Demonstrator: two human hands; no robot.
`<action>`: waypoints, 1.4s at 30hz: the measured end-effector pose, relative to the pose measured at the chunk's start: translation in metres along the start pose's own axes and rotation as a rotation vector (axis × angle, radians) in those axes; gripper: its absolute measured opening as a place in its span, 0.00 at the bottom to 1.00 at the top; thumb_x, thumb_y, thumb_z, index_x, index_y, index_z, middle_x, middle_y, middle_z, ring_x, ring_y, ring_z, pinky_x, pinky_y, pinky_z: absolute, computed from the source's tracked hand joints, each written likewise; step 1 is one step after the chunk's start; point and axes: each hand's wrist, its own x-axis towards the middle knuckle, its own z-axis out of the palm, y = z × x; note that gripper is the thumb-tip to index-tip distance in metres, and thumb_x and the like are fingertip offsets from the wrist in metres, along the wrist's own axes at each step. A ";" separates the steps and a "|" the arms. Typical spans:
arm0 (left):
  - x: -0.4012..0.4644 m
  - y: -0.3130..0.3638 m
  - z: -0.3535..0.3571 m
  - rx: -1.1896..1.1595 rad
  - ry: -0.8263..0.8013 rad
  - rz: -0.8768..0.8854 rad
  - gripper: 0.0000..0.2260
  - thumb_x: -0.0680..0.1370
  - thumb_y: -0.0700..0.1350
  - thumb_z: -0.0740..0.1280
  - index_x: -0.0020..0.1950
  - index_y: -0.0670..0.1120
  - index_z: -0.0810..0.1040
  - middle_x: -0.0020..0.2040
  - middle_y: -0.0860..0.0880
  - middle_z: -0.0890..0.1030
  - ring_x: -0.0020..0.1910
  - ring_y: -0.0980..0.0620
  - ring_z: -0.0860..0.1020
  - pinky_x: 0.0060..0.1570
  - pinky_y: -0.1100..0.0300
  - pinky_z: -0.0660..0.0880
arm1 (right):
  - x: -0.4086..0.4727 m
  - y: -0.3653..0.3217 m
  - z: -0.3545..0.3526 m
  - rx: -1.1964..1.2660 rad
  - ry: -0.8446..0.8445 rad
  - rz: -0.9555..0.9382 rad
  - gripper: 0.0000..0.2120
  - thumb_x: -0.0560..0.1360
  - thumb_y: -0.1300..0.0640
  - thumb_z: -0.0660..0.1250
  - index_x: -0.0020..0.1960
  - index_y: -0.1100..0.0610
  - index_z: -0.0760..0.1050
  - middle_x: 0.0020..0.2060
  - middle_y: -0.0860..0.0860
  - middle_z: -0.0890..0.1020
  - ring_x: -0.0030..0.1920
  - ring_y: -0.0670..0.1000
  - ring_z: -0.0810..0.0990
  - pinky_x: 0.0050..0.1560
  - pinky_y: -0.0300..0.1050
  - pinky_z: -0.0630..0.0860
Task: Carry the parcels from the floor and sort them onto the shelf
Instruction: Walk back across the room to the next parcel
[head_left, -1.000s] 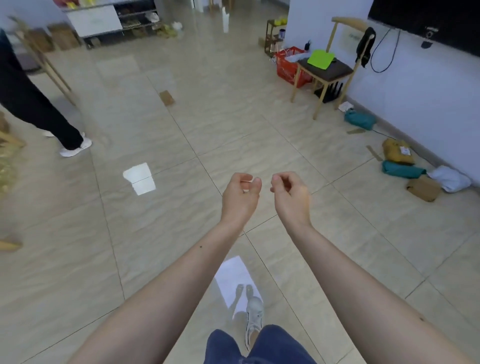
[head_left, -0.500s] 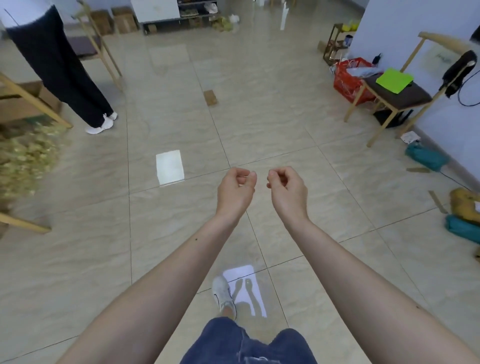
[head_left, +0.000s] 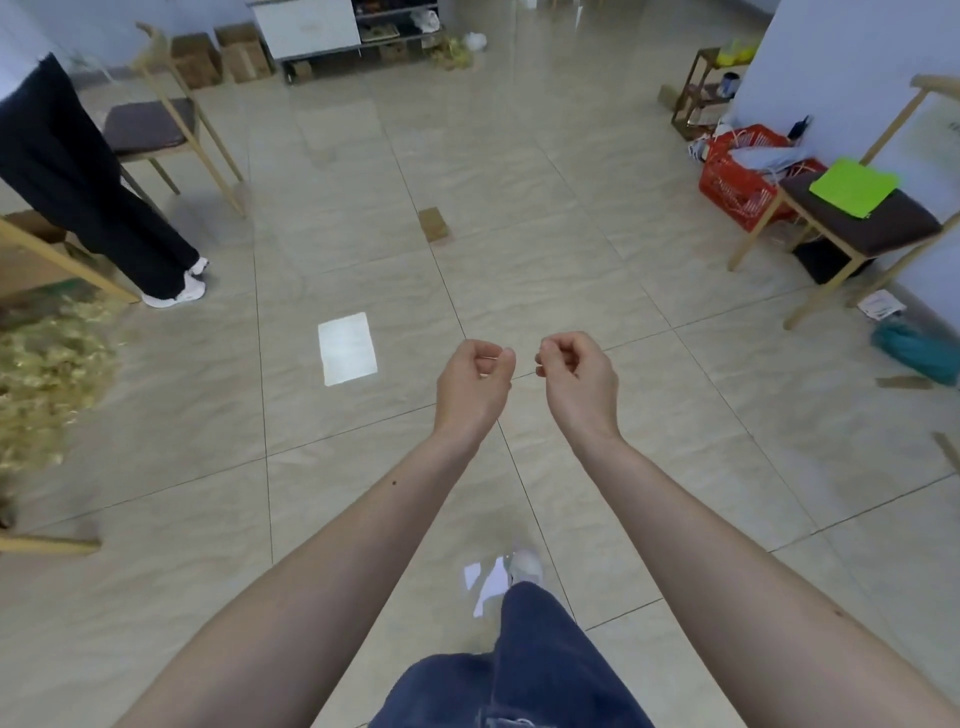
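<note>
My left hand (head_left: 472, 382) and my right hand (head_left: 576, 376) are held out in front of me over the tiled floor, close together, fingers curled shut with nothing in them. A teal parcel (head_left: 914, 351) lies on the floor at the right edge, below a small white packet (head_left: 881, 305). A small brown cardboard parcel (head_left: 434, 224) lies alone on the tiles ahead of my hands. A low shelf unit (head_left: 343, 31) stands against the far wall.
A person in black trousers (head_left: 88, 192) stands at the left beside a wooden chair (head_left: 166, 124). On the right are a chair with a green sheet (head_left: 857, 208) and a red basket (head_left: 737, 176). Cardboard boxes (head_left: 223, 60) line the far wall. Dried yellow plants (head_left: 47, 374) sit far left.
My view has swung to the left: the parcels by the right wall have slid out of view and the person and chair at left have come in. My hands stay curled.
</note>
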 end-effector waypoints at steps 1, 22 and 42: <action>0.019 0.003 0.001 0.002 -0.001 -0.002 0.11 0.77 0.53 0.67 0.54 0.47 0.77 0.48 0.48 0.83 0.48 0.47 0.85 0.48 0.51 0.78 | 0.017 -0.002 0.008 -0.003 -0.002 -0.001 0.05 0.78 0.55 0.64 0.45 0.51 0.77 0.43 0.51 0.85 0.48 0.52 0.84 0.53 0.47 0.79; 0.420 0.097 -0.010 -0.015 0.094 -0.079 0.09 0.79 0.50 0.66 0.54 0.47 0.76 0.52 0.45 0.84 0.46 0.49 0.85 0.45 0.55 0.78 | 0.395 -0.072 0.189 -0.079 -0.116 -0.004 0.05 0.78 0.55 0.64 0.48 0.53 0.78 0.44 0.50 0.85 0.49 0.52 0.84 0.52 0.45 0.78; 0.804 0.187 -0.072 0.047 -0.009 -0.050 0.05 0.79 0.50 0.66 0.49 0.50 0.76 0.45 0.51 0.82 0.46 0.49 0.84 0.40 0.59 0.74 | 0.708 -0.157 0.405 -0.074 -0.039 0.046 0.05 0.78 0.54 0.63 0.46 0.51 0.77 0.44 0.51 0.85 0.49 0.52 0.84 0.52 0.46 0.78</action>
